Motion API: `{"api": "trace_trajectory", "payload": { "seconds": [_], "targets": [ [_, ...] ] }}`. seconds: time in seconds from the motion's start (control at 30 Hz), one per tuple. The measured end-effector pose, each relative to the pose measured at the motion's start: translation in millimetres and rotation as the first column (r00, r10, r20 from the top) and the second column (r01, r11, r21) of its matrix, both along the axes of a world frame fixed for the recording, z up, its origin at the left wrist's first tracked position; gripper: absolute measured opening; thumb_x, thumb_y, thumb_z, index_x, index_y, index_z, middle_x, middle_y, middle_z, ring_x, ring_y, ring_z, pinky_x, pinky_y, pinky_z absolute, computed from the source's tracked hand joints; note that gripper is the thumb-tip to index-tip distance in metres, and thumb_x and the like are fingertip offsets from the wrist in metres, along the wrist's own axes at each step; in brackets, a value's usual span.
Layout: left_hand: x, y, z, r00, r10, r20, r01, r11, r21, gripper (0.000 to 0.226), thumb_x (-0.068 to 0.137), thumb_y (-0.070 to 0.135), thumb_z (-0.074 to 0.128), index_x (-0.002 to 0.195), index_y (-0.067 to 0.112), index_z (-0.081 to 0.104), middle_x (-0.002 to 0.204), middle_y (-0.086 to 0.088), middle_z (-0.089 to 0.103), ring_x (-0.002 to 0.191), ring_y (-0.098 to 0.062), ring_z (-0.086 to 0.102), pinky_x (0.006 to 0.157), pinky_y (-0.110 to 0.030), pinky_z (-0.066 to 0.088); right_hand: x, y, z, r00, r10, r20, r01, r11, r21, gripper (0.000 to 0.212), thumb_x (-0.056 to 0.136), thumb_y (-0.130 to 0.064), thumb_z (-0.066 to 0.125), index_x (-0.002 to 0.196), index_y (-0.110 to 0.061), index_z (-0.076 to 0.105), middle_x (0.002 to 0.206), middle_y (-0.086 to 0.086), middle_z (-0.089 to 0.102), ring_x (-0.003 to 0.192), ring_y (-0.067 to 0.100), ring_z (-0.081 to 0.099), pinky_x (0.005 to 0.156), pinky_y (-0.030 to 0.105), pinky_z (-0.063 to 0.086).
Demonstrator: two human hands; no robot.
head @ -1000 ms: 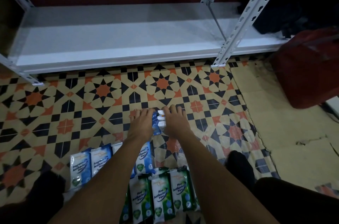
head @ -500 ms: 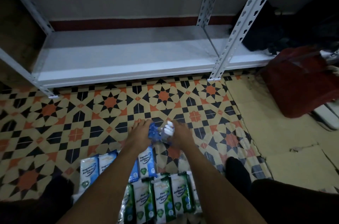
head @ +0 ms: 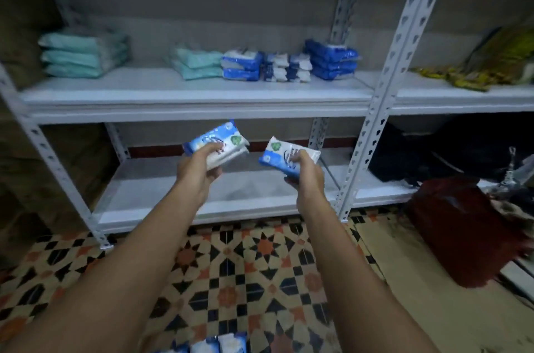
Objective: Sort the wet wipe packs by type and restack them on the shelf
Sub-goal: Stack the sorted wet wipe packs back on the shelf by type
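My left hand (head: pixel 199 165) grips a blue-and-white wipe pack (head: pixel 228 140), held up in front of the white metal shelf (head: pixel 196 110). My right hand (head: pixel 306 173) grips another blue-and-white wipe pack (head: pixel 277 154) beside it; the two packs are apart. On the upper board lie stacks of teal packs (head: pixel 83 56), more teal packs (head: pixel 196 63), blue-and-white packs (head: pixel 242 63), small blue-and-white packs (head: pixel 289 66) and dark blue packs (head: pixel 332 59). The lower board (head: pixel 161 193) behind my hands is bare. Blue packs (head: pixel 219 344) peek in on the floor at the bottom edge.
A slotted white upright (head: pixel 387 84) divides the shelf bays to the right of my hands. A dark red bag (head: pixel 462 231) stands on the floor at the right, with dark bags (head: pixel 433 156) on the lower board behind it. Yellow packaging (head: pixel 491 66) lies on the upper right board.
Both hands rose from the patterned floor, each with a blue-and-white pack, and separated. The view tilted up, so the upper board with its stacks came into sight.
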State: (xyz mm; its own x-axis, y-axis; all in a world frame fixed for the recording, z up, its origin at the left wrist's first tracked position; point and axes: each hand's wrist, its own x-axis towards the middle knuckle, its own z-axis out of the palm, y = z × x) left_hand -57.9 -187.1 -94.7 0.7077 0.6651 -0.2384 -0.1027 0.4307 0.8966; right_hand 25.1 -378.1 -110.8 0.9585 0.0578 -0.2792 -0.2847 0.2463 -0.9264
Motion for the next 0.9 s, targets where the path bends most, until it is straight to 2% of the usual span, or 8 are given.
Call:
{"api": "trace_trajectory", "payload": {
  "seconds": [0.13,0.23,0.37,0.47,0.67,0.73,0.8,0.9],
  "targets": [
    [21,19,87,0.985,-0.018,0.170,0.017,1.000,0.009,0.015,0.085,0.022,0.062,0.099,0.019,0.064,0.096,-0.003,0.068,0.070,-0.016,0.063,0.053,-0.025,0.047,30,17,76,0.994,-0.015,0.105,0.003,0.994,0.112,0.041,0.076,-0.027,0.066,0.111,-0.006,0.066,0.095,0.009,0.069,0.074,0.018,0.064,0.061,0.031,0.051],
    [32,30,113,0.977,0.001,0.214,0.007,0.999,-0.037,0.017,0.089,0.027,0.052,0.100,0.020,0.062,0.099,-0.003,0.072,0.077,-0.021,0.066,0.062,-0.030,0.047,47,30,105,0.993,-0.016,0.118,-0.004,0.985,0.172,0.043,0.074,-0.029,0.065,0.111,-0.007,0.064,0.103,0.011,0.070,0.084,0.021,0.067,0.062,0.030,0.053],
    [53,39,106,0.972,0.066,0.224,-0.031,0.988,-0.153,0.031,0.090,0.028,0.052,0.117,0.018,0.062,0.113,-0.005,0.073,0.096,-0.026,0.069,0.076,-0.034,0.051,64,47,116,0.997,-0.013,0.081,-0.007,0.969,0.247,0.020,0.084,-0.023,0.063,0.100,-0.010,0.063,0.098,0.009,0.069,0.086,0.019,0.065,0.068,0.029,0.055],
    [70,41,96,0.963,0.129,0.236,-0.079,0.975,-0.207,0.040,0.091,0.026,0.057,0.130,0.016,0.058,0.120,-0.006,0.071,0.106,-0.025,0.070,0.090,-0.041,0.054,75,59,109,0.999,0.020,0.032,-0.029,0.947,0.319,0.028,0.087,-0.022,0.068,0.109,-0.008,0.061,0.103,0.009,0.068,0.094,0.020,0.067,0.088,0.034,0.059],
    [95,38,93,0.943,0.111,0.313,-0.040,0.973,-0.227,0.035,0.099,0.031,0.060,0.130,0.015,0.056,0.118,-0.006,0.071,0.098,-0.022,0.070,0.107,-0.050,0.045,88,75,103,0.984,0.164,0.062,-0.175,0.885,0.432,0.022,0.092,-0.030,0.072,0.105,-0.015,0.062,0.113,0.010,0.067,0.105,0.022,0.067,0.103,0.041,0.053],
    [99,33,95,0.944,0.066,0.323,0.005,0.977,-0.215,0.035,0.100,0.036,0.058,0.127,0.014,0.059,0.117,-0.009,0.073,0.101,-0.027,0.072,0.100,-0.050,0.053,88,79,104,0.977,0.199,0.075,-0.211,0.866,0.454,0.026,0.091,-0.027,0.072,0.110,-0.013,0.060,0.120,0.016,0.067,0.110,0.027,0.068,0.102,0.042,0.053],
    [103,28,96,0.957,0.018,0.290,0.043,0.978,-0.204,0.036,0.098,0.039,0.059,0.125,0.015,0.062,0.112,-0.011,0.075,0.096,-0.030,0.075,0.082,-0.047,0.062,90,84,102,0.978,0.184,0.095,-0.207,0.894,0.397,0.027,0.091,-0.022,0.072,0.112,-0.011,0.058,0.120,0.020,0.068,0.106,0.031,0.070,0.097,0.041,0.057],
    [106,20,100,0.979,-0.008,0.205,0.043,0.985,-0.168,0.045,0.095,0.032,0.066,0.135,0.016,0.052,0.114,-0.011,0.074,0.086,-0.031,0.076,0.052,-0.041,0.059,92,92,100,0.984,0.109,0.140,-0.144,0.951,0.274,0.041,0.093,-0.014,0.068,0.130,-0.009,0.049,0.122,0.016,0.065,0.102,0.027,0.071,0.076,0.032,0.063]
  ]
}}
